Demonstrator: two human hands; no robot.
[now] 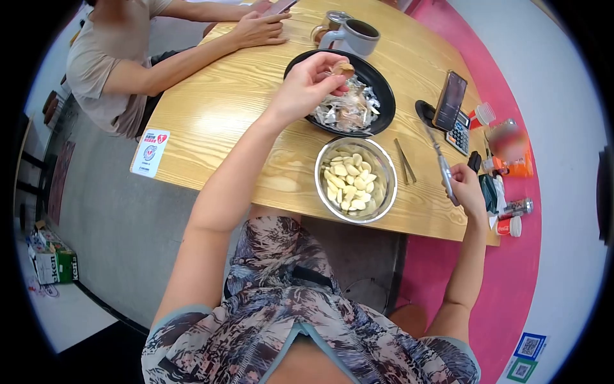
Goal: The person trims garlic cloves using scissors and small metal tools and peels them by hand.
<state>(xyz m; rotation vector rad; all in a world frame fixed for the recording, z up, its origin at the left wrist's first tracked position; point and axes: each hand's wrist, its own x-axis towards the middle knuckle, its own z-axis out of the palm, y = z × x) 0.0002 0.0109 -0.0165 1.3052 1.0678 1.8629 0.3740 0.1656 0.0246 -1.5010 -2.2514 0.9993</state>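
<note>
My left hand (311, 86) pinches a small brownish piece (344, 68) above a black bowl (386, 96). Inside that bowl lie papery white and brown peelings (352, 110). Nearer to me, a metal bowl (320, 189) holds several peeled pale cloves (350, 181). To its right, my right hand (466, 187) is closed round the grey handle of a thin-bladed knife (444, 168), whose blade points away from me. A pair of metal tweezers (405, 161) lies on the table between the metal bowl and the knife.
A grey mug (359, 40) and a glass jar (337, 19) stand behind the black bowl. Another person (115, 70) sits at the far left, holding a phone (280, 7). At right are a propped phone (450, 99), calculator (458, 136) and red cup (508, 226).
</note>
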